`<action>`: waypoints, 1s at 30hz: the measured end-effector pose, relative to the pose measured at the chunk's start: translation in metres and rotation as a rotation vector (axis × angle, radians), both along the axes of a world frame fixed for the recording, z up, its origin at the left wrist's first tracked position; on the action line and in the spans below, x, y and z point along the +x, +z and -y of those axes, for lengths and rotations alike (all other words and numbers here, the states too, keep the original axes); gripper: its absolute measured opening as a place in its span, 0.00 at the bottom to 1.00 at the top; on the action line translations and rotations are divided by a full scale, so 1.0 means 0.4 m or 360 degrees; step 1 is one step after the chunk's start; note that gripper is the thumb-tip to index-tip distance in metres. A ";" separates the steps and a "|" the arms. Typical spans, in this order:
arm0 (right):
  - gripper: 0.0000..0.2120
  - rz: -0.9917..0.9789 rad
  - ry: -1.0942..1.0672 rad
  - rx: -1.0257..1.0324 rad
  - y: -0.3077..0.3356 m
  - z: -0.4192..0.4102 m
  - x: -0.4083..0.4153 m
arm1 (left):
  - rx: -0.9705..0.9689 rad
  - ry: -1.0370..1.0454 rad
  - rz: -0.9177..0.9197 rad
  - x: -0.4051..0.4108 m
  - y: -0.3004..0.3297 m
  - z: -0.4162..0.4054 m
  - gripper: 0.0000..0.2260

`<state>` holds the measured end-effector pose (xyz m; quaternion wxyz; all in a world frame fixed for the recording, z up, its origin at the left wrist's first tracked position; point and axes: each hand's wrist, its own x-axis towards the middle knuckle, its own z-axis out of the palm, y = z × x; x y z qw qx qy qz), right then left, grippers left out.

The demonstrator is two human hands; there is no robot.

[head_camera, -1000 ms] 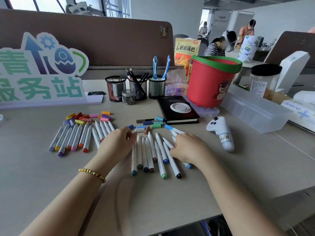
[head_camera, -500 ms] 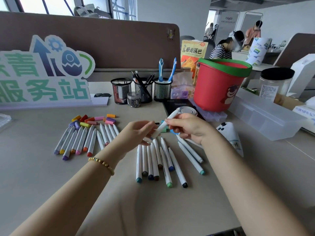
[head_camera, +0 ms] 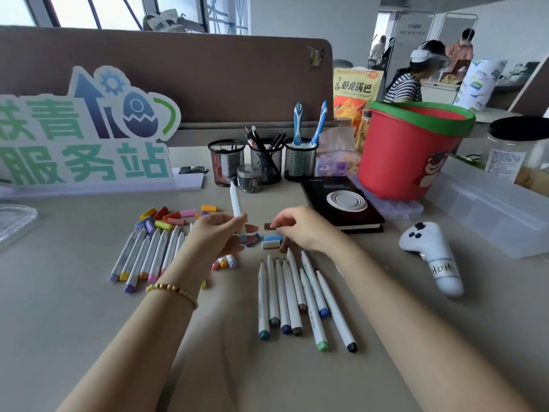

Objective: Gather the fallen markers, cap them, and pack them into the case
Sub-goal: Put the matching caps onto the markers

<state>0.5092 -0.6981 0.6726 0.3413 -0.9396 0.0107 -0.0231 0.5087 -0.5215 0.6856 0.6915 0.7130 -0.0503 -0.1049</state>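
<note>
Left hand: the left hand [head_camera: 218, 233] is closed around a white marker [head_camera: 236, 208], gripped near its lower end, above the desk [head_camera: 74, 322].
Right hand: the right hand [head_camera: 300, 228] pinches a small brown cap [head_camera: 271, 226] between thumb and forefinger, the other fingers curled in; the cap sits just right of the held marker's lower end, not touching it.
Held marker: nearly upright, long axis running up and slightly left, pale tip on top; a blue band shows below the fingers.
Right marker row: eight or so uncapped white markers [head_camera: 292, 298] lie side by side below the right hand, long axes running away from the person, pointed tips far, coloured ends near.
Left marker row: a second row [head_camera: 145, 257] lies fanned left of the left wrist, coloured ends near, partly hidden by the arm.
Loose caps: warm-coloured caps [head_camera: 175, 217] are scattered beyond the left row; blue, white and brown caps [head_camera: 271, 242] lie under the two hands.
Clear case: a translucent lidded case [head_camera: 487, 215] sits at the far right; its contents cannot be told.
Mesh cups: three black mesh cups [head_camera: 263, 162] stand behind, the middle one with pens, the right one with two blue-handled tools.
Red bucket: a red bucket [head_camera: 407, 156] with a green rim stands right of the cups; its inside is out of sight.
</note>
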 end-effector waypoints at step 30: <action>0.06 0.0163 -0.0653 0.1794 0.016 0.128 -0.101 | 0.0486 -0.0552 0.0244 -0.081 -0.013 0.078 0.12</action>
